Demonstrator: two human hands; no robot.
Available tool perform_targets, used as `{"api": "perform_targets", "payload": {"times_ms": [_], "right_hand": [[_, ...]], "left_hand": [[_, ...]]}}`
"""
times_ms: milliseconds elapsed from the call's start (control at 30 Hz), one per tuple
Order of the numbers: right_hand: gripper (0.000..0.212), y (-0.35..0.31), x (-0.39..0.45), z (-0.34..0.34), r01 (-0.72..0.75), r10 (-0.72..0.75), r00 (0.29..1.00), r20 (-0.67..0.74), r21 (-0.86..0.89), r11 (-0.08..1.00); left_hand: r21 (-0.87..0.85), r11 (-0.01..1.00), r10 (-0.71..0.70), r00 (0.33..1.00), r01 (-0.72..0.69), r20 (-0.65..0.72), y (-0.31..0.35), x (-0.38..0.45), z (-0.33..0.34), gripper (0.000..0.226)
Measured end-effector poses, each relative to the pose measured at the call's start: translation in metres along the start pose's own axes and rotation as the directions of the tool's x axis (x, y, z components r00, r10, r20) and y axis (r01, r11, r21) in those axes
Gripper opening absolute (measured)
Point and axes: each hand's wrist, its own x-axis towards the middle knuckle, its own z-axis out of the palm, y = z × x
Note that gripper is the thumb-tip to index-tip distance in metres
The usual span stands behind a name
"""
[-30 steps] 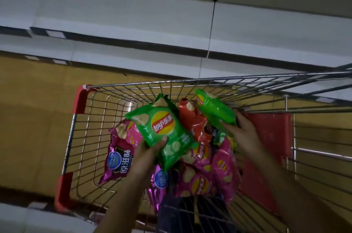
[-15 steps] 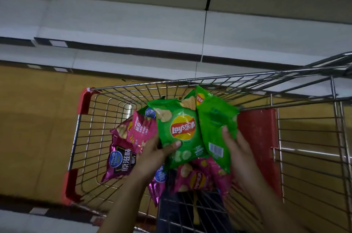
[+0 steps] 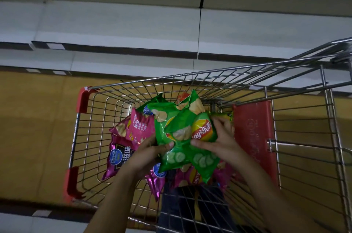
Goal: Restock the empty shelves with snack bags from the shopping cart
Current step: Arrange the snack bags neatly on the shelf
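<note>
Shelving point(image 3: 118, 23) runs white and bare across the upper view, above a yellow floor point(image 3: 34, 128). Wire shopping cart point(image 3: 297, 137) stands below it, red child-seat flap point(image 3: 253, 133) upright on its right. Pink snack bags point(image 3: 122, 149) lie in the basket. Two green Lay's bags overlap above them: left hand point(image 3: 146, 154) pinches the left green bag point(image 3: 165, 130) with thumb on its face; right hand point(image 3: 219, 143) grips the right green bag point(image 3: 202, 133), fingers curled over its edge
</note>
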Motion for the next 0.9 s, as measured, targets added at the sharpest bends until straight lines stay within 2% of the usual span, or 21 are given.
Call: {"api": "perform_targets", "payload": {"times_ms": [100, 167, 200, 300, 400, 433, 467, 500, 567, 633, 700, 833, 900], "right_hand": [[0.1, 0.001, 0.008, 0.002, -0.075, 0.067, 0.995, 0.07, 0.121, 0.99], [0.089, 0.005, 0.014, 0.004, -0.129, 0.123, 0.992, 0.043, 0.195, 0.972], [0.09, 0.006, 0.015, 0.003, -0.148, 0.148, 0.989, 0.02, 0.23, 0.962], [0.128, 0.009, 0.019, 0.0, -0.226, 0.237, 0.971, 0.012, 0.354, 0.907], [0.134, -0.002, 0.016, -0.007, -0.261, 0.247, 0.964, 0.102, 0.549, 0.794], [0.123, -0.005, 0.015, -0.012, -0.243, 0.225, 0.968, 0.108, 0.618, 0.748], [0.101, -0.008, 0.013, -0.018, -0.21, 0.196, 0.976, 0.096, 0.653, 0.728], [0.082, -0.012, 0.006, -0.026, -0.17, 0.152, 0.985, 0.085, 0.652, 0.739], [0.061, -0.018, -0.012, -0.043, -0.09, 0.067, 0.996, 0.062, 0.566, 0.819], [0.052, -0.027, -0.038, -0.062, 0.019, -0.052, 0.997, 0.05, 0.509, 0.86], [0.042, -0.042, -0.068, -0.084, 0.12, -0.138, 0.99, -0.007, 0.533, 0.837], [0.032, -0.066, -0.132, -0.157, 0.328, -0.23, 0.945, -0.234, 0.661, 0.675], [0.028, -0.064, -0.161, -0.213, 0.43, -0.266, 0.903, -0.339, 0.681, 0.592]], "left_hand": [[0.021, 1.0, 0.015, 1.0, -0.015, -0.001, 0.003, 0.001, -0.001, 0.025], [0.022, 0.999, 0.029, 0.999, -0.029, -0.023, 0.005, 0.003, -0.002, 0.026], [0.028, 0.999, 0.043, 0.999, -0.042, -0.031, 0.006, 0.005, -0.005, 0.027], [0.021, 0.998, 0.057, 0.998, -0.057, -0.033, 0.014, 0.003, -0.006, 0.038], [0.06, 0.995, 0.084, 0.996, -0.083, -0.021, 0.027, -0.002, -0.005, 0.043], [0.077, 0.994, 0.08, 0.997, -0.078, -0.017, 0.033, -0.004, -0.004, 0.049], [0.095, 0.993, 0.073, 0.997, -0.073, -0.004, 0.039, -0.007, -0.001, 0.054], [0.117, 0.991, 0.068, 0.998, -0.068, 0.01, 0.045, -0.011, 0.002, 0.055], [0.158, 0.985, 0.067, 0.997, -0.073, 0.044, 0.056, -0.022, 0.011, 0.055], [0.191, 0.977, 0.08, 0.995, -0.091, 0.065, 0.069, -0.042, 0.026, 0.054], [0.193, 0.97, 0.128, 0.987, -0.144, 0.094, 0.088, -0.067, 0.047, 0.05], [0.199, 0.918, 0.308, 0.932, -0.344, 0.192, 0.135, -0.112, 0.128, 0.028], [0.174, 0.874, 0.411, 0.881, -0.454, 0.233, 0.157, -0.123, 0.182, 0.03]]}}
